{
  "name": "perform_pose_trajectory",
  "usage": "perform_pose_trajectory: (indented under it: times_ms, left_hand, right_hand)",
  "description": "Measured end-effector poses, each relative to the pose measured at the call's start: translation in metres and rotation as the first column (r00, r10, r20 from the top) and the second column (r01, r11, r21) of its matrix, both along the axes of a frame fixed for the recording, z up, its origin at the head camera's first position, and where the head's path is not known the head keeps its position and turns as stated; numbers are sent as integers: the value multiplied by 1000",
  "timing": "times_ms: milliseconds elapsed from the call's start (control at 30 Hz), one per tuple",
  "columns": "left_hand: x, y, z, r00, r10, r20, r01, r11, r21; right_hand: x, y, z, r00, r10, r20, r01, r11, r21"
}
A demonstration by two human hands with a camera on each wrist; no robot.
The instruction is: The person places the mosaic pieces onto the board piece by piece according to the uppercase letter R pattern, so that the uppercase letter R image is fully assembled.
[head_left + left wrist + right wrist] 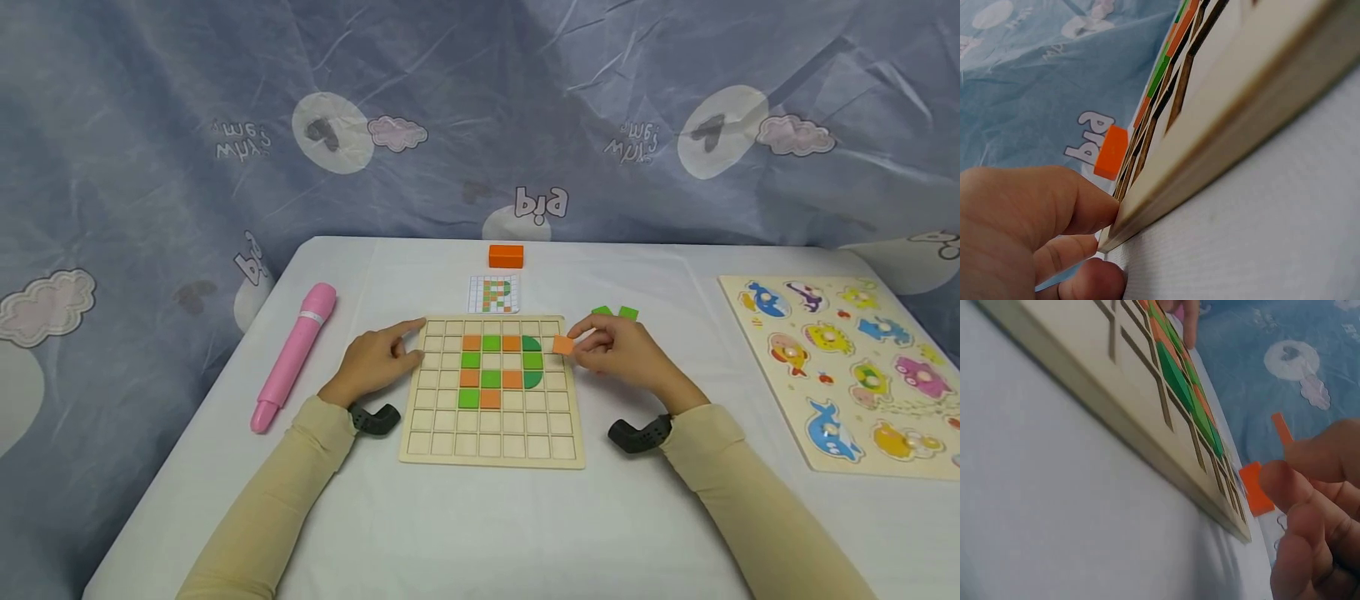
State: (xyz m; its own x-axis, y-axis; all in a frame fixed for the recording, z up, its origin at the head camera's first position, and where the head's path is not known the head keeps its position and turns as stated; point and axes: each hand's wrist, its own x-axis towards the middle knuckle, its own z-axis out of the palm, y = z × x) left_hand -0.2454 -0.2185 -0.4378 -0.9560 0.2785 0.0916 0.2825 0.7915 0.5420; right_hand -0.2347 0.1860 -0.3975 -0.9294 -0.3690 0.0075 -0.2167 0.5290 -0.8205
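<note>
A square wooden grid board (pixel 491 460) lies on the table with several orange, green and dark-green tiles set in its cells. My left hand (pixel 377 360) rests thumb and index finger against the board's left edge, near the far corner. Between the thumb and fingertips of my right hand (pixel 618 354) an orange square tile (pixel 563 344) is pinched, over the board's right edge. From the right wrist view the tile (pixel 1282 428) stands up thin and edge-on above the fingers. Two green tiles (pixel 628 313) lie just beyond the right hand, partly hidden by it.
Behind the board lie a small printed pattern card (pixel 494 294) and an orange block (pixel 506 257). A pink cylindrical stick (pixel 294 357) is on the left. An animal puzzle board (pixel 795 408) occupies the right side. Patterned cloth (pixel 465 100) hangs behind the table.
</note>
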Motion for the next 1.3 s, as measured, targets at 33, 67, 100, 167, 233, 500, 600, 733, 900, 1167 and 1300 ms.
perform_pose_trajectory:
  times_ms: [33,67,100,167,233,500,600,733,900,1167,1300]
  left_hand:
    - [0,0,0,1000,-1,0,1,1000,1]
    - [0,0,-1,1000,-2,1,2,1000,2]
    - [-1,0,-1,1000,-3,4,3,1000,3]
    - [0,0,0,1000,-4,7,4,1000,5]
    - [0,0,0,1000,-5,8,5,1000,5]
    - [0,-1,0,1000,-5,1,5,1000,3]
    - [-1,-1,-1,1000,-4,4,4,1000,-1]
    - [-1,-1,-1,1000,-8,4,8,1000,2]
    - [0,0,0,1000,-9,5,9,1000,13]
    - [-1,-1,-2,1000,-5,10,5,1000,11]
    - [-1,0,0,1000,-3,9,3,1000,11]
  right_hand:
    - [1,-3,0,1000,12,-3,-12,1000,3]
    - [2,-6,0,1000,23,-3,-23,1000,5]
    - [4,-10,0,999,34,-5,-34,999,9]
    - [6,-15,0,998,62,-13,-62,998,9]
    - [8,-21,1,996,86,-14,-85,996,14]
    - [16,-44,-1,981,190,-37,-190,982,13]
    - [19,-53,-1,973,225,-45,-224,974,26]
    - [22,-63,-1,968,250,-27,-249,968,19]
    - [24,-73,-3,960,279,-21,-279,960,30]
    - [26,-88,-4,948,315,-39,-313,949,42]
    - [27,-96,-4,943,331,-45,-330,944,29]
